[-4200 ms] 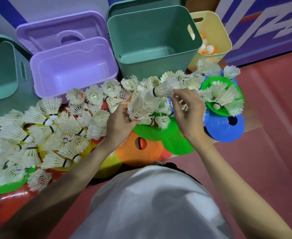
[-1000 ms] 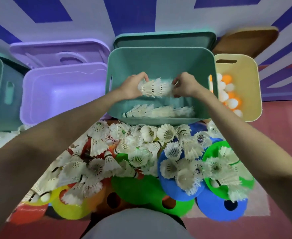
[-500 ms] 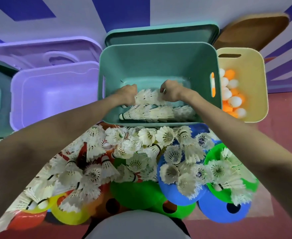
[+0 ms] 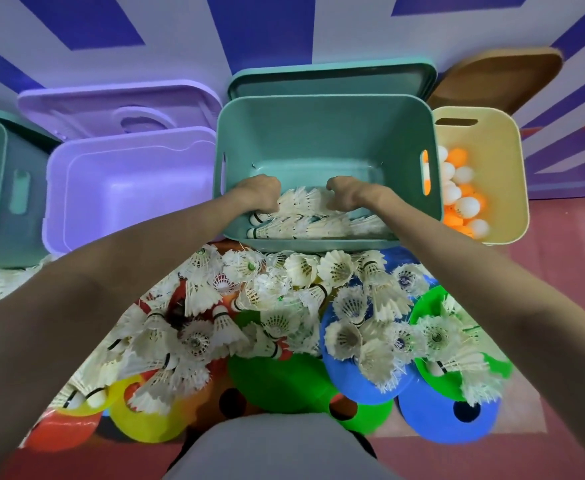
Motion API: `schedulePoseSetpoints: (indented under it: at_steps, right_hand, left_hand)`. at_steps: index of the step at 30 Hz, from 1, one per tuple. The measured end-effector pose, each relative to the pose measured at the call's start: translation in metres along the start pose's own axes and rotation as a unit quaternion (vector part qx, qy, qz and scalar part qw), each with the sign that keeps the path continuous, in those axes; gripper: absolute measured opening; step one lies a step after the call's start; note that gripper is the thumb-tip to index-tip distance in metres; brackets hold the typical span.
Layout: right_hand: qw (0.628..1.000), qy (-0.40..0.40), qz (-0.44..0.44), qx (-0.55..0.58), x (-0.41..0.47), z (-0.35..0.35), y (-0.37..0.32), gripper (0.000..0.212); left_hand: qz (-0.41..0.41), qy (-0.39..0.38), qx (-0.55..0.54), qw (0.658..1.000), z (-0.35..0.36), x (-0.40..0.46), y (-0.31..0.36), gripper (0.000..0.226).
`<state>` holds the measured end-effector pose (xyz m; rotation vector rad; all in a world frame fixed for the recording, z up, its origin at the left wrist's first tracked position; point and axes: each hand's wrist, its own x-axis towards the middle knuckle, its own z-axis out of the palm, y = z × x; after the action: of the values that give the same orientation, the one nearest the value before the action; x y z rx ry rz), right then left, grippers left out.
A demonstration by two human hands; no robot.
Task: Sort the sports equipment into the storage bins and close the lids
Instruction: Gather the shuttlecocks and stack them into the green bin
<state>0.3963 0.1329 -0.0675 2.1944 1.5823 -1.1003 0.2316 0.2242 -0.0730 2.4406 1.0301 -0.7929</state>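
Item: shuttlecock row [image 4: 301, 202], gripped at each end by our left hand [image 4: 260, 192] and right hand [image 4: 344, 192], low inside the teal bin [image 4: 325, 133], just above rows [image 4: 318, 228] already laid. We judge it best set down level alongside them before letting go. Against a second ago, our hands sit deeper in the bin. Loose shuttlecocks [image 4: 284, 306] and cones [image 4: 360, 375] remain on the floor.

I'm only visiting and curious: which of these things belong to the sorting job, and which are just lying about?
In the job: left hand, right hand, shuttlecock stack, green bin, loose shuttlecocks, cones.
Lying about: striped wall, brown lid.
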Motion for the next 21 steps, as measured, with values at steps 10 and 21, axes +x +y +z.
schedulePoseSetpoints:
  at_steps: [10, 21]
  right_hand:
    - [0.989, 0.128, -0.068, 0.004, -0.071, 0.006, -0.035, 0.044]
    - [0.896, 0.318, -0.275, 0.143, -0.180, 0.082, -0.088, 0.024]
  left_hand:
    - [0.043, 0.175, -0.122, 0.976, -0.012, -0.076, 0.005, 0.033]
    - [0.210, 0.349, -0.229, 0.884, 0.049, -0.234, -0.027, 0.017]
